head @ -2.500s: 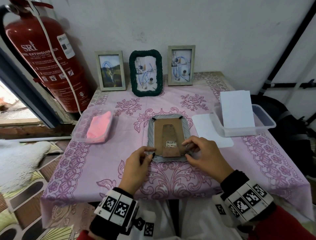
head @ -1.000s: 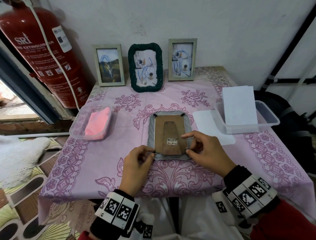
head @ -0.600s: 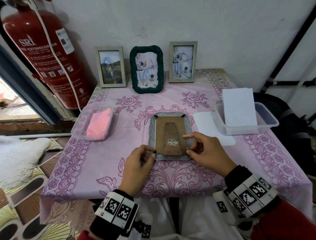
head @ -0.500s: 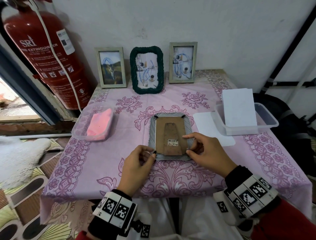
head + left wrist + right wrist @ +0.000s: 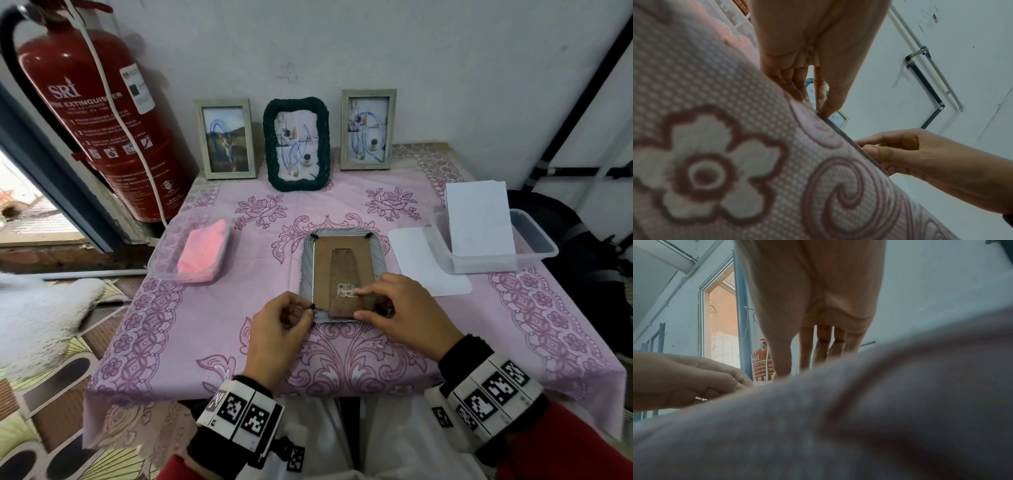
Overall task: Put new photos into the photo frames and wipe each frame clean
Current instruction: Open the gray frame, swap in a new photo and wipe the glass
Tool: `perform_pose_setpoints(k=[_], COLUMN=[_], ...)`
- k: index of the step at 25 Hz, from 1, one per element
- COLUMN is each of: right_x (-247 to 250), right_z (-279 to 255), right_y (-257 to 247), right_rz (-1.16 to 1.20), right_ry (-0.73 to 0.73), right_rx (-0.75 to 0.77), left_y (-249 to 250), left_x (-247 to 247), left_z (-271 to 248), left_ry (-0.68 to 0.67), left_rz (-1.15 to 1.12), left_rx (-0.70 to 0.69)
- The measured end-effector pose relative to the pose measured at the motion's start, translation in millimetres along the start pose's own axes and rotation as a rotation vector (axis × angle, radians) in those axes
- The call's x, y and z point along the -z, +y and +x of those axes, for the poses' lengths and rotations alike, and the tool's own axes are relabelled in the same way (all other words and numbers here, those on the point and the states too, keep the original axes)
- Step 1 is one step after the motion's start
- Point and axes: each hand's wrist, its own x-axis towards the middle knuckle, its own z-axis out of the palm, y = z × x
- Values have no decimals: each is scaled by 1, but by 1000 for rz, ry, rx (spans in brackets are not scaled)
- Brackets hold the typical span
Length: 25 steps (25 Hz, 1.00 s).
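A grey photo frame (image 5: 307,263) lies face down in the middle of the table, its brown backing board (image 5: 342,263) and stand upward. My left hand (image 5: 308,310) pinches a small black tab at the frame's near left corner between thumb and curled forefinger. My right hand (image 5: 359,303) holds the near end of the backing, forefinger beside the barcode label and thumb at the bottom edge. In the left wrist view both hands meet the frame's thin edge (image 5: 849,139). Three frames with photos stand at the back: a pale one (image 5: 226,138), a dark green one (image 5: 297,144), another pale one (image 5: 368,129).
A clear tub with a pink cloth (image 5: 202,251) sits left of the frame. On the right a clear tub (image 5: 534,240) holds upright white sheets, and one white sheet (image 5: 424,260) lies flat beside it. A red fire extinguisher (image 5: 96,120) stands at the back left.
My right forefinger and thumb have slid a little left and nearer to me along the backing. The left hand stays at the near left corner tab. The frame has not moved.
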Motion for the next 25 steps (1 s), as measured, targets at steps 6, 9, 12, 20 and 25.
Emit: perform_pose_setpoints(k=[6, 9, 12, 20, 25], right_x=[0, 1, 3, 20, 24], right_z=[0, 0, -1, 17, 34], right_y=[-1, -2, -6, -20, -30], right_rz=[14, 16, 6, -129, 33], right_ry=[4, 5, -6, -111, -70], right_rx=[-15, -24, -29, -94, -67], left_y=[-1, 0, 1, 5, 28], left_x=[0, 1, 2, 3, 1], left_z=[1, 1, 4, 17, 4], left_ry=[-3, -18, -54, -86, -107], left_rz=[26, 41, 111, 15, -544], left_rx=[-36, -48, -16, 233, 226])
